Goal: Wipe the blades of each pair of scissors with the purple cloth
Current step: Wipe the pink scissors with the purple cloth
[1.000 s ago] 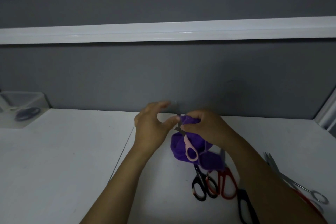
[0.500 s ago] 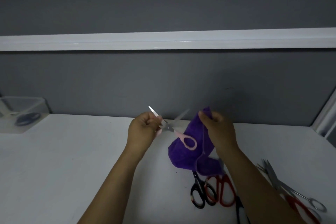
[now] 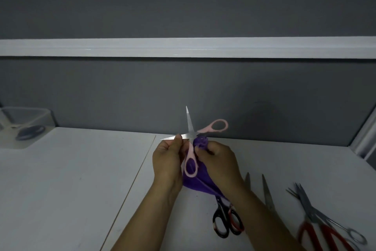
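Note:
Pink-handled scissors (image 3: 190,161) are held above the white desk, spread wide open, one blade pointing up and the other pointing left. My left hand (image 3: 167,158) pinches the left-pointing blade between thumb and fingers. My right hand (image 3: 220,162) grips the bunched purple cloth (image 3: 200,183) just under the scissors' pivot. The cloth hangs down between both hands. Other scissors lie on the desk: a black-handled pair (image 3: 220,224) with a red-handled pair (image 3: 236,223) beside it, partly under my right forearm.
At the right lie red-handled scissors (image 3: 311,232) and an all-metal pair (image 3: 333,224). A clear plastic container (image 3: 24,126) holding a dark ring-shaped thing stands at the back left. A grey partition wall with a white rail closes the desk's far side.
The scissors turned and opened wider, one pink handle now up at the right. My right hand brought the cloth back in under the pivot. My left hand shifted its pinch along the blade.

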